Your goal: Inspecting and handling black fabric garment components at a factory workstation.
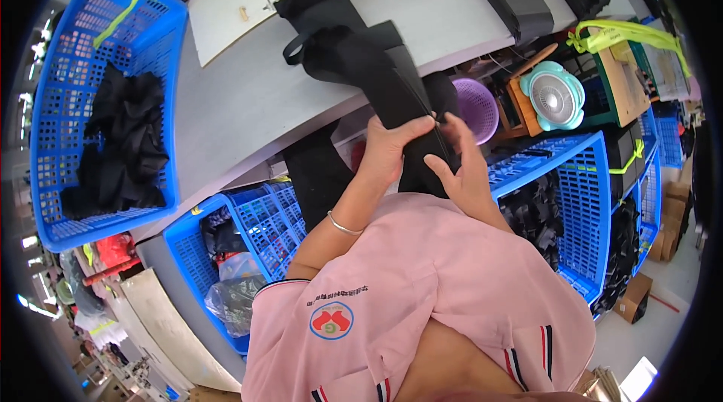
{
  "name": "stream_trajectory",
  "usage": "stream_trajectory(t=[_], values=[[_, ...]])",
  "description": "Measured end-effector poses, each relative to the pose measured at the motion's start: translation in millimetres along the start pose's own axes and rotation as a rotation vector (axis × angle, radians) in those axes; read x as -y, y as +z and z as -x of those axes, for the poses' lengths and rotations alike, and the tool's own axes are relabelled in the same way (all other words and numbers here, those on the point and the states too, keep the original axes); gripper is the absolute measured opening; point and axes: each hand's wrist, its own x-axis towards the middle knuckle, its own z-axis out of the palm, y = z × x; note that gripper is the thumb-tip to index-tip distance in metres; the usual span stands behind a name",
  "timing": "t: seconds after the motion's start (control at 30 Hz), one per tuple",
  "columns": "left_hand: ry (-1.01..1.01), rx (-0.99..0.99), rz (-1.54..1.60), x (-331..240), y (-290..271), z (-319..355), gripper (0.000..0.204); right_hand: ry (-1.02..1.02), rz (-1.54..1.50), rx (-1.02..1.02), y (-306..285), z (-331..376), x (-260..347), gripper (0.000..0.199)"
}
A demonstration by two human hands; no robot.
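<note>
A long black garment point(376, 71) runs with its long axis from the far middle of the grey desk point(248, 101) down toward the person, its near end hanging over the desk's front edge and its far end, with a loop of strap, lying on the desktop. A fine seam line runs along its length near the right side.

Taking the desk as landmark: at its left end sits a blue basket point(60, 101) with crumpled black cloth point(124, 146) in it and a yellow-green tie on its rim. Below the desk's front edge, left of the person, stands a second blue basket point(256, 214) holding dark pieces and clear plastic bags. On the far part of the desk lies a pale board point(248, 3). Right of the desk's front edge are a purple basket point(476, 105), a small teal fan point(552, 95), and a large blue crate point(580, 199) filled with black pieces. Cardboard boxes stand on the floor at the far right.

The left hand point(388, 150), a thin bracelet on its wrist, has its fingers closed on the garment's hanging part just off the desk edge, thumb laid across the top. The right hand point(459, 165) sits just beside it, fingers pinching the garment's right edge at the seam. The garment passes between both hands.
</note>
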Motion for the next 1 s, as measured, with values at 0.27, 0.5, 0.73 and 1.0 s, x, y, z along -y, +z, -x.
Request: stream_trajectory(t=[0.27, 0.5, 0.73, 1.0], values=[[0.600, -0.507, -0.698, -12, -39, -6, 0.033, 0.159, -0.408, 0.316, -2, -23, -27, 0.043], [0.882, -0.602, -1.250, -39, -90, -69, 0.038, 0.255, -0.380, 0.391, 22, -46, -27, 0.047], [0.898, -0.228, -1.172, -45, -44, -60, 0.036, 0.001, 0.172, 0.291, 46, -62, -14, 0.049], [0.811, 0.312, -1.194, -37, -12, -11, 0.032, -0.472, -0.028, 0.147, 90, -99, -70, 0.045]])
